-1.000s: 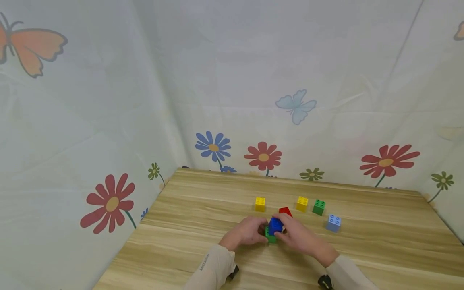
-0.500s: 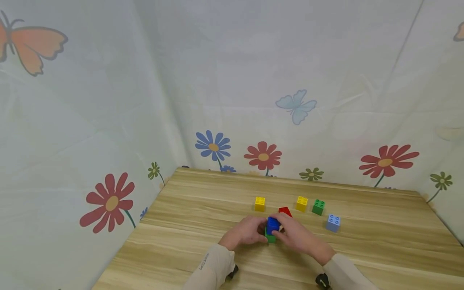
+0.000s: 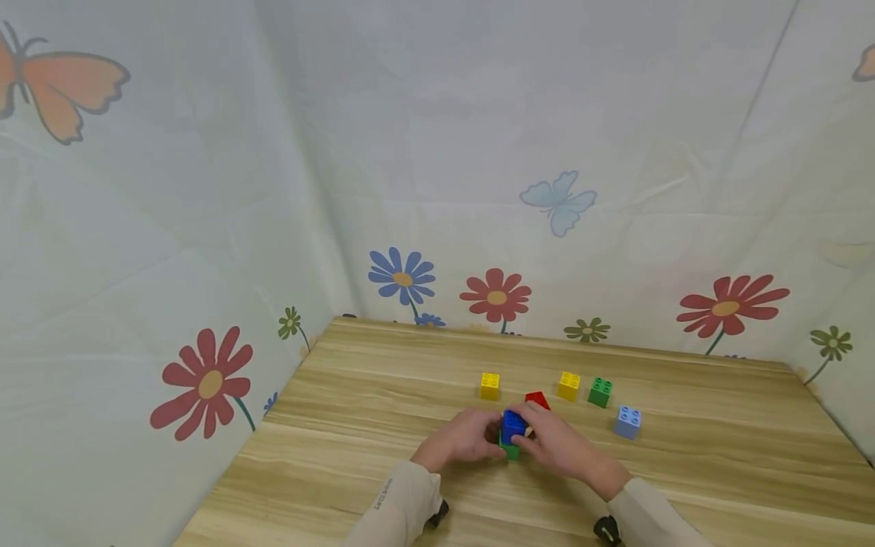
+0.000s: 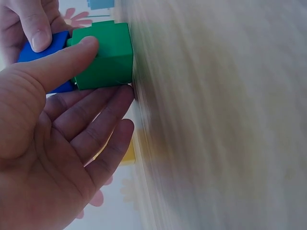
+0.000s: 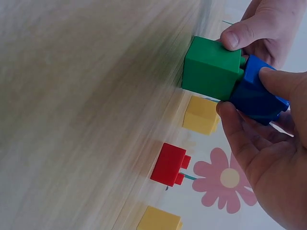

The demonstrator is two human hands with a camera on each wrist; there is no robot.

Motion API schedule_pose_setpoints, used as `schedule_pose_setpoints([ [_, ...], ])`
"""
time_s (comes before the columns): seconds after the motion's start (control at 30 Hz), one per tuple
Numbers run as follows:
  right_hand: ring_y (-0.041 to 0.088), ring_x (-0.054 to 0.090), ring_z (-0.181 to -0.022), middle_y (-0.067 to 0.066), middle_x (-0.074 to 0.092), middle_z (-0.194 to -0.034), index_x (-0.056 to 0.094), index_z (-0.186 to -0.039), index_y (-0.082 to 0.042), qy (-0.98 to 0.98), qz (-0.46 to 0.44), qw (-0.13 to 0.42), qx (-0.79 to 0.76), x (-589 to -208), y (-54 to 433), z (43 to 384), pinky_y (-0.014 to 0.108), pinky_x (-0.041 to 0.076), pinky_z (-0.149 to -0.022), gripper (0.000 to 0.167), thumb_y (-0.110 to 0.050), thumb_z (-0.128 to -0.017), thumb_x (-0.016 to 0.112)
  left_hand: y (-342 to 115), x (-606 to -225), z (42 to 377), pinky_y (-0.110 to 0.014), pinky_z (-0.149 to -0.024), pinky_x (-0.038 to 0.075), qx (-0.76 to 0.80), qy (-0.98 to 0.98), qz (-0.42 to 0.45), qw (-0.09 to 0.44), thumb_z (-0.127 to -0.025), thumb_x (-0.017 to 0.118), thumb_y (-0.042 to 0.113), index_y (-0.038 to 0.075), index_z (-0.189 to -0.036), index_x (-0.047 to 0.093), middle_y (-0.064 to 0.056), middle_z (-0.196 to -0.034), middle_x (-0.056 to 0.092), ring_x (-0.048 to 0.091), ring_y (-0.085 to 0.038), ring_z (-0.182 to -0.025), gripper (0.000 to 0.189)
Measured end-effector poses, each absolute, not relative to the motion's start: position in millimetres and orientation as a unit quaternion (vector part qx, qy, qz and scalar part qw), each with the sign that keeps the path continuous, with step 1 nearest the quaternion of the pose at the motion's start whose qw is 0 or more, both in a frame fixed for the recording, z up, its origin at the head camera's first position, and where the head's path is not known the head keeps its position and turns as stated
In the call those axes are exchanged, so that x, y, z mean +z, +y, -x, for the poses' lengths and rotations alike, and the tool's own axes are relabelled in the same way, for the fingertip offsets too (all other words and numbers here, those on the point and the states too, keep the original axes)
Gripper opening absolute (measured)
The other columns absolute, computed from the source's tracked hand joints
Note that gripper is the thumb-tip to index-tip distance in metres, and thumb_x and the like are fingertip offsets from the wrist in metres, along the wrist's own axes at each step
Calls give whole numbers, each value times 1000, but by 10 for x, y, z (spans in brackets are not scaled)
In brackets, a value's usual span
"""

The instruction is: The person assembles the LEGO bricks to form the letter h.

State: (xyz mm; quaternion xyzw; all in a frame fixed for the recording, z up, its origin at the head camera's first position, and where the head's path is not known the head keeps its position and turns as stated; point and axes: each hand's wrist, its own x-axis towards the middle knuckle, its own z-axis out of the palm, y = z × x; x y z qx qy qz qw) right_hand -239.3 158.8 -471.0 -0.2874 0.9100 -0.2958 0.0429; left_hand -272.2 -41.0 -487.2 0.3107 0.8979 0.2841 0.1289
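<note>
On the table, a green toy building block point(image 5: 211, 67) stands with its studs up. My left hand point(image 3: 467, 436) grips it, the thumb on one face and fingertips against another, as the left wrist view shows. Above it, my right hand point(image 3: 562, 444) pinches a dark blue block point(image 5: 256, 91) between thumb and fingers. In the right wrist view the blue block sits tilted on the green one, and some green studs show in the gap between them. From the head view, the hands cover parts of both blocks.
Behind the hands lies a red block point(image 3: 537, 400). Two yellow blocks, one at the left point(image 3: 489, 386) and one farther right point(image 3: 569, 386), stand beyond it. A second green block point(image 3: 600, 392) and a light blue block point(image 3: 628, 422) are to the right on the wooden table point(image 3: 355, 395).
My right hand has shifted slightly left with the dark blue block, which now lies more squarely over the green one. My left hand has stayed in place.
</note>
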Motion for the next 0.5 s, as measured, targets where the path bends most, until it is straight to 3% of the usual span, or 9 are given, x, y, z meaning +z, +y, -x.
schedule_pose_setpoints([
  [0.5, 14, 56, -95, 4, 55, -120, 49, -130, -8, 904, 289, 38, -313, -4725, 1584, 2403, 28, 51, -80, 45, -21, -91, 65, -408, -4871, 2732, -22, -82, 47, 281, 896, -321, 127, -80, 77, 21, 16, -110, 63, 9, -99, 66, 59, -2, -89, 33],
])
